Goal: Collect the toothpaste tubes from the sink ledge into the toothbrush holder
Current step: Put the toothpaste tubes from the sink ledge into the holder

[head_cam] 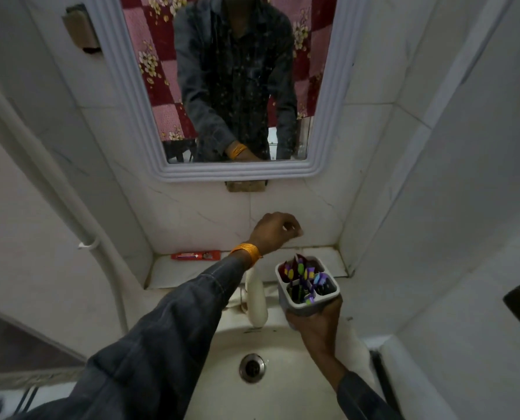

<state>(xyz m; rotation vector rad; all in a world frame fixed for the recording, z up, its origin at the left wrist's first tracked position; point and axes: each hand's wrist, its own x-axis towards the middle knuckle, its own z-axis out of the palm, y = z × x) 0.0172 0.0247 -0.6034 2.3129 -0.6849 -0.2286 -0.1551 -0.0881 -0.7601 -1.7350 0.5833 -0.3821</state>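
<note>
Toothbrush holder sits gripped from below in my right hand, held over the basin, just near of the ledge. Its compartments carry colourful toothbrushes, and something red pokes from the far-left compartment, probably a tube already dropped in. Above the ledge, just far of the holder, my left hand hovers with fingers loosely curled and nothing visible in it. One red toothpaste tube lies flat at the ledge's far left, against the wall. I judge the collecting half done; next, my left hand must swing left and pinch that tube.
</note>
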